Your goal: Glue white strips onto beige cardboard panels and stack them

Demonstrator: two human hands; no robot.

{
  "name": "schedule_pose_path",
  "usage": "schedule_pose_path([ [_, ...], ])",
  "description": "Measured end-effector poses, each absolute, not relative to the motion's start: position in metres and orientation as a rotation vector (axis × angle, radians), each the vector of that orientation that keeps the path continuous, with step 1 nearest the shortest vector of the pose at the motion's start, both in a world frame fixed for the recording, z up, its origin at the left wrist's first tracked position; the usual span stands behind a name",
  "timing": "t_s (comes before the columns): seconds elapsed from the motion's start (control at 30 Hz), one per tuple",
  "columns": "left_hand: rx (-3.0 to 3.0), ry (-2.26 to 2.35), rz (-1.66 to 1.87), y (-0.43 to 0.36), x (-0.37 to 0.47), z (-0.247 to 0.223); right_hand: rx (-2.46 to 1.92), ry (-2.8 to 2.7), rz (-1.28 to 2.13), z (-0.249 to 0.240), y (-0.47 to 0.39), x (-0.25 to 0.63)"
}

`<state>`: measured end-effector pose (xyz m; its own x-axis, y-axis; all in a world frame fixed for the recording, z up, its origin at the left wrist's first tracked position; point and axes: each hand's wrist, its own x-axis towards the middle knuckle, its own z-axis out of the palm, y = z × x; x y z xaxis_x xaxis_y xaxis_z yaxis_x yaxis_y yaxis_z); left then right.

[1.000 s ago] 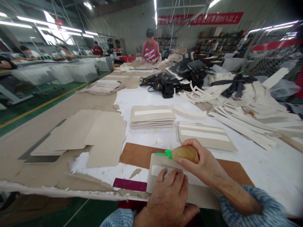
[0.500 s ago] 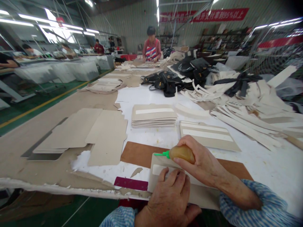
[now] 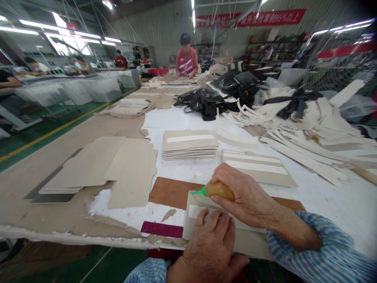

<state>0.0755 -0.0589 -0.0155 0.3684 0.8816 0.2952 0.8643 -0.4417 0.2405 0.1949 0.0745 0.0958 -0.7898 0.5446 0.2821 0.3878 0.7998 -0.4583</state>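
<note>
My right hand (image 3: 247,196) is closed around a glue bottle (image 3: 220,191) with a yellowish body and a green nozzle. The nozzle tip is at the upper left corner of a beige panel (image 3: 191,226) at the table's front edge; I cannot tell whether it touches. My left hand (image 3: 210,243) lies flat on that panel, fingers stretched over a white strip (image 3: 194,211) on it. Under the panel's far side a brown leather-like piece (image 3: 171,192) shows at both ends. A purple strip (image 3: 161,229) lies left of the panel.
A stack of beige panels (image 3: 190,152) stands beyond my hands, with further striped panels (image 3: 256,168) to its right. Loose beige pieces (image 3: 132,169) lie at left. Black bags (image 3: 206,100) and pale strips (image 3: 309,149) are heaped at the right. A co-worker (image 3: 186,61) stands at the far end.
My right hand and the glue bottle have moved slightly left relative to the panel. My left hand stays in place on the panel, and the whole view has shifted a little.
</note>
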Motion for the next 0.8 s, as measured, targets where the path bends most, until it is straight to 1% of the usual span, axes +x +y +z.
schedule_pose_path([
  [0.33, 2.604, 1.665, 0.611, -0.058, 0.077, -0.015, -0.715, -2.666, 0.520, 0.100, 0.078, 0.192],
  [0.6, 2.626, 1.685, 0.650, -0.058, 0.076, -0.016, -0.776, -2.681, 0.405, 0.107, 0.079, 0.192],
  [0.8, 2.644, 1.690, 0.631, -0.057, 0.076, -0.018, -0.811, -2.678, 0.407, 0.109, 0.078, 0.190],
])
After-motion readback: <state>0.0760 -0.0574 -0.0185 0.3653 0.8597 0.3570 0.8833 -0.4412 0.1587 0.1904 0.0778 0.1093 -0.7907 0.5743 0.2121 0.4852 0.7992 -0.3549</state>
